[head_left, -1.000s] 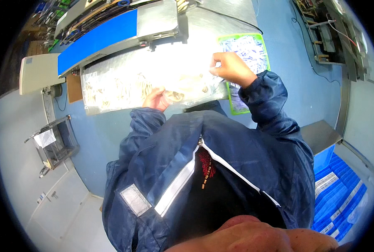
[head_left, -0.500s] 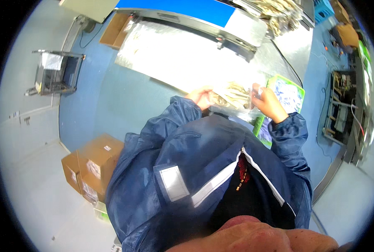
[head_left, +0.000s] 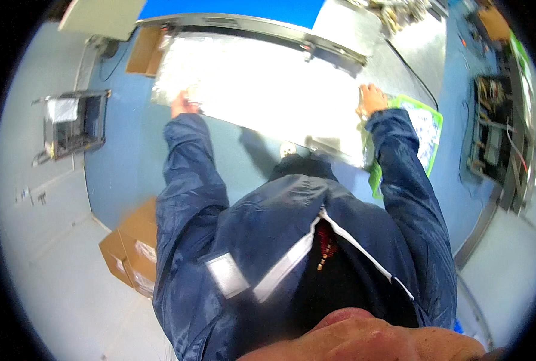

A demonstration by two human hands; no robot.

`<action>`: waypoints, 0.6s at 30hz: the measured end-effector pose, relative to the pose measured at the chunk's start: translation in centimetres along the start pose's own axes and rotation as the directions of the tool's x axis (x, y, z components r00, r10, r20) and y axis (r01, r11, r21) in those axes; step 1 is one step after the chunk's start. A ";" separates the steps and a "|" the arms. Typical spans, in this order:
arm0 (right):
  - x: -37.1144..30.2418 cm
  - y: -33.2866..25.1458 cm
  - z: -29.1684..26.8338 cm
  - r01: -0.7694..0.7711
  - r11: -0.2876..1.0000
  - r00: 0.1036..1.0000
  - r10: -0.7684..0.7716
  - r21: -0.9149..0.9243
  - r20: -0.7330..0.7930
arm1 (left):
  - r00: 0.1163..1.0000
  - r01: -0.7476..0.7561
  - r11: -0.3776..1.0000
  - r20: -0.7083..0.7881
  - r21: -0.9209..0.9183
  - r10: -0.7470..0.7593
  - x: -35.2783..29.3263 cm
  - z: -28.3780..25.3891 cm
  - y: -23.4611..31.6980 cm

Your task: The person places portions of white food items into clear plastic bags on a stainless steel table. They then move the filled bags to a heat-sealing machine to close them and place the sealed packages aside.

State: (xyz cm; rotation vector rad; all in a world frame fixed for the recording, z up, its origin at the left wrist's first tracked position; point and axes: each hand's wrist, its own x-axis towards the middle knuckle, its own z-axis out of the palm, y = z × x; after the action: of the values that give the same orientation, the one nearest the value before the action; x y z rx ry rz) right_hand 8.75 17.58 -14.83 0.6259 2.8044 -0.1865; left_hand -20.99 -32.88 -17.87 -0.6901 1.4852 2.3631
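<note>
My left hand is at the left part of a brightly lit worktop, beside clear plastic film or bags. Glare washes out its fingers, so whether it grips the plastic cannot be told. At the worktop's right end rests my right hand, fingers bent and apart, with nothing discernible in them. Next to it stands a green basket holding white-and-blue small packets. A greyish patch shows at the worktop's near edge; glare hides what it is.
A machine with a blue top lies along the far side. Beyond the right end are pale dried pieces and a black cable. Cardboard boxes stand at lower left, and a metal cart is farther left.
My hands have moved apart: the left went far left along the worktop, the right slightly up. The clear pack of pale dried pieces between them is no longer visible.
</note>
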 end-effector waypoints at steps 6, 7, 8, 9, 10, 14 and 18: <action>3.4 3.8 1.3 -0.051 0.976 0.998 0.057 0.209 -0.023 | 0.946 0.169 0.609 -0.300 0.775 0.120 1.4 2.3 1.8; 2.9 3.7 0.3 -0.053 0.971 0.996 0.067 0.232 -0.053 | 0.919 0.113 0.564 -0.302 0.818 0.254 0.1 3.5 2.0; 2.2 3.3 -1.5 -0.054 0.965 0.994 0.077 0.255 -0.083 | 0.858 0.031 0.528 -0.294 0.849 0.421 -1.7 4.9 2.1; 1.3 3.0 -3.2 -0.058 0.958 0.989 0.093 0.281 -0.114 | 0.753 -0.082 0.487 -0.266 0.870 0.602 -3.7 6.7 2.1; 0.6 2.6 -4.9 -0.093 0.926 0.984 0.141 0.365 -0.107 | 0.629 -0.203 0.457 -0.243 0.866 0.739 -5.6 7.8 1.9; -3.7 4.0 -9.0 -0.086 0.570 0.994 -0.009 0.817 0.111 | 0.892 -0.393 0.764 0.413 0.513 0.181 -14.7 13.6 -3.8; -7.2 -2.1 -11.4 0.021 0.759 0.986 -0.124 0.651 0.113 | 0.618 -0.090 0.680 0.576 0.728 -0.535 -26.6 23.0 -12.0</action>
State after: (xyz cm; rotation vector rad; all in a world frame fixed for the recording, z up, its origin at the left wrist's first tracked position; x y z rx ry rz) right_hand 11.58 14.86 -1.80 0.5983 2.5730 -1.2120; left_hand 1.41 -6.23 -4.81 0.2981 1.5268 1.3260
